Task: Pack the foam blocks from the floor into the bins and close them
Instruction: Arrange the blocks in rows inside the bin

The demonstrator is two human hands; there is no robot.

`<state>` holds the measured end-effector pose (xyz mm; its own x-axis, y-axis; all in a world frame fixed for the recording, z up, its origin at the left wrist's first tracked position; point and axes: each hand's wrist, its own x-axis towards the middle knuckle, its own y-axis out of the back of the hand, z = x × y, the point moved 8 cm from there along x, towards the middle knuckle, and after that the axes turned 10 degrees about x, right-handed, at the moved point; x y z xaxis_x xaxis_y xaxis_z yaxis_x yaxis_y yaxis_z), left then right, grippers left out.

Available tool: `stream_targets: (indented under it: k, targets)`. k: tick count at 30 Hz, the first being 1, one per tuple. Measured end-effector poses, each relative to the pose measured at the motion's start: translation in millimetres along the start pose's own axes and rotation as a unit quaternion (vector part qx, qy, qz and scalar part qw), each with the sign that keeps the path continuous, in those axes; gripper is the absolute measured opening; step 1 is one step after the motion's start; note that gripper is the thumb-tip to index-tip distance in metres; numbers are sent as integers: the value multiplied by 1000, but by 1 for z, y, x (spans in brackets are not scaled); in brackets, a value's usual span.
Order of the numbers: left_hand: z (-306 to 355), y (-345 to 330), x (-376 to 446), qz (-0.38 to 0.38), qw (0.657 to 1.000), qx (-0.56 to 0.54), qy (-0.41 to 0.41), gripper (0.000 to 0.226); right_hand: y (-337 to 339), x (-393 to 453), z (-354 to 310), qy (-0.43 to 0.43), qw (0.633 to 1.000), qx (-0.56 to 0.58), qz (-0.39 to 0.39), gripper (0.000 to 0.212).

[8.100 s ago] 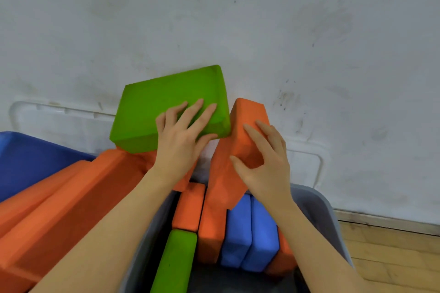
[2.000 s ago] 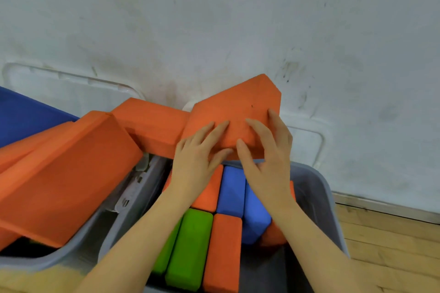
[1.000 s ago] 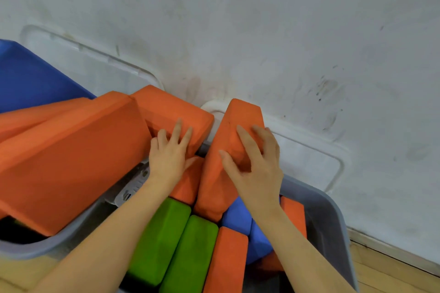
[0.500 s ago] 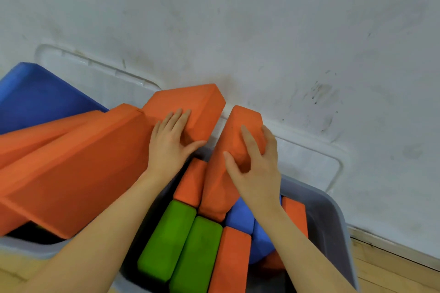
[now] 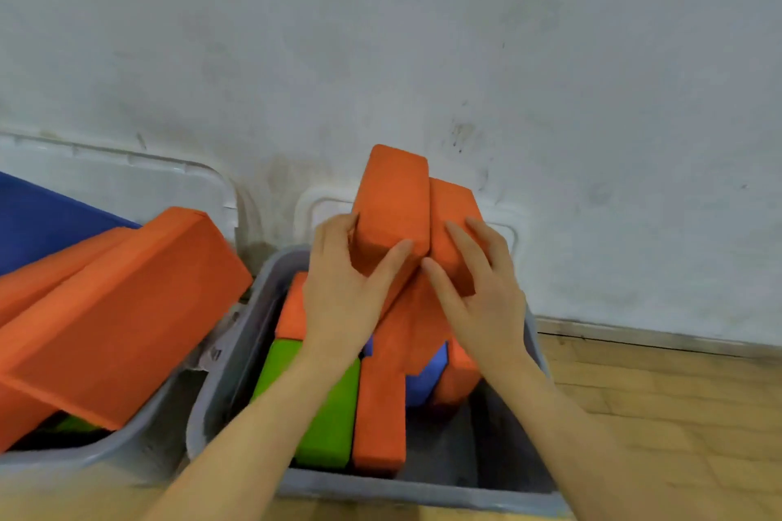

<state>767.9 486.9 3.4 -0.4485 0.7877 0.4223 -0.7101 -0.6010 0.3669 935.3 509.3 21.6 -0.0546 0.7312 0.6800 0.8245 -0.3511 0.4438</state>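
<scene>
Gripping with both hands, we hold two orange foam blocks upright over the right grey plastic bin [image 5: 237, 355]: our left hand [image 5: 342, 292] curls thumb and fingers round the taller orange foam block [image 5: 391, 203], and our right hand [image 5: 482, 292] clasps the shorter orange foam block [image 5: 450, 220] touching it. Below, inside the bin, lie a green foam block [image 5: 326, 423], a flat orange foam block [image 5: 378, 423] and a blue foam block [image 5: 423, 381]. Beside it, the left grey bin [image 5: 127, 448] carries a large orange foam slab [image 5: 114, 317] against the white wall [image 5: 381, 34].
</scene>
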Motion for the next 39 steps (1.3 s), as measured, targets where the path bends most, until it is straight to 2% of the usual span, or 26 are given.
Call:
stream_targets:
  k: [1,3,6,8,12,16,24,27,32,35,39]
  targets:
    - [0,-1,-3,-7,1000,-15,-3,55,8,-4,2,-4,1000,-16,-4,53]
    - [2,-6,-10,-41,997,-2,-68,61,17,-15,11,-12,999,-33,-29,53]
    - [3,-28,-29,-135,976,53,-162,58,25,-28,27,-39,998,-24,-52,54]
    - [-4,-35,-34,-171,972,39,-154,56,29,-33,31,-38,997,-36,-50,53]
    - [-3,-36,-44,-144,981,29,-127,48,50,-41,26,-31,998,-50,-18,49]
    - [12,-43,-62,-114,979,20,-166,47,79,-43,21,5,996,-86,-5,45]
    - [18,-70,-99,-143,966,36,-212,45,107,-78,44,12,996,-85,19,41]
    - [23,-67,-102,-133,965,40,-222,46,114,-79,40,22,995,-92,28,40]
    - [33,-61,-96,-91,957,126,-246,51,117,-69,39,28,992,-126,5,45]
    - [26,-63,-91,-109,960,138,-219,56,109,-64,43,11,991,-135,-22,46]
    - [10,-69,-75,-141,968,114,-173,54,95,-54,52,-15,992,-114,-49,50]
